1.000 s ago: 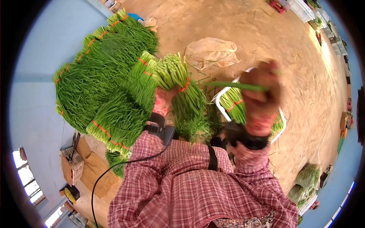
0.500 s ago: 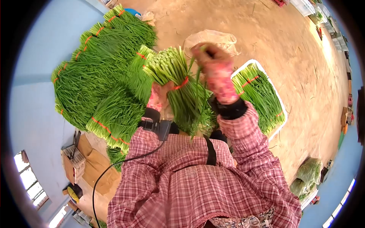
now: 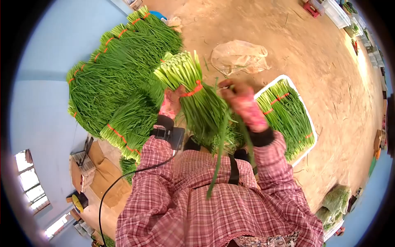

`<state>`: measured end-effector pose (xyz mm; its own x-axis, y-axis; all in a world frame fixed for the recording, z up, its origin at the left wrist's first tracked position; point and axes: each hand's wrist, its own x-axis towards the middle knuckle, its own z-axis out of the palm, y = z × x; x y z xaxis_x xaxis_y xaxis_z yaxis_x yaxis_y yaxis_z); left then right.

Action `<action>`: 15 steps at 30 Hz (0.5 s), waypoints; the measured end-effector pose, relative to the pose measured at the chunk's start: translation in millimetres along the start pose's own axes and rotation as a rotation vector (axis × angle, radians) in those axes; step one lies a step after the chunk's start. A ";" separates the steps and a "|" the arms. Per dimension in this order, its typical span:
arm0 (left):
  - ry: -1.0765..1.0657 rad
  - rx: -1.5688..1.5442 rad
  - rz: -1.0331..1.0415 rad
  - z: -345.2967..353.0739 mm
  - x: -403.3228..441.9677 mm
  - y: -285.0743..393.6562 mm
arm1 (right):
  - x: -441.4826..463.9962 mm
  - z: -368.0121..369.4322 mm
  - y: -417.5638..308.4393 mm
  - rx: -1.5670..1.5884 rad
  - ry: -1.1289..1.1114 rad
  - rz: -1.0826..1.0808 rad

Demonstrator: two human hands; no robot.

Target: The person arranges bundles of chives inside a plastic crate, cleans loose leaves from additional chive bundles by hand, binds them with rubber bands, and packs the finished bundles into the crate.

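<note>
Head view: gripping a red-banded bunch of green stalks point(image 3: 205, 108) with left hand point(image 3: 173, 102) alone, after swinging curled right hand point(image 3: 240, 95) aside, grasp unclear.

A produce packing room, with banded green bundles point(image 3: 123, 68) piled high.

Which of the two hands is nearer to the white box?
Right. The right hand is just left of the white box; the left hand is farther away, holding the tied green bundle.

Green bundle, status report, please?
Left hand holding bundle, orange band on. Right hand beside it, grip unclear. Long leaf dangling over shirt.
</note>
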<state>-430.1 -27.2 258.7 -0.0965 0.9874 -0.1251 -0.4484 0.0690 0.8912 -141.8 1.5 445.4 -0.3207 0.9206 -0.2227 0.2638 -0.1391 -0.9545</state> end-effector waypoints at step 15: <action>-0.016 0.369 -0.087 41.2 -7.4 34.3 | -41.3 -7.2 67.6 -0.479 -0.125 -0.164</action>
<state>-408.2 -26.3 308.2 -0.0570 0.9775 -0.2032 -0.1043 0.1966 0.9749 -104.2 -43.3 391.5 -0.4911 0.8618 -0.1275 0.5784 0.2131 -0.7874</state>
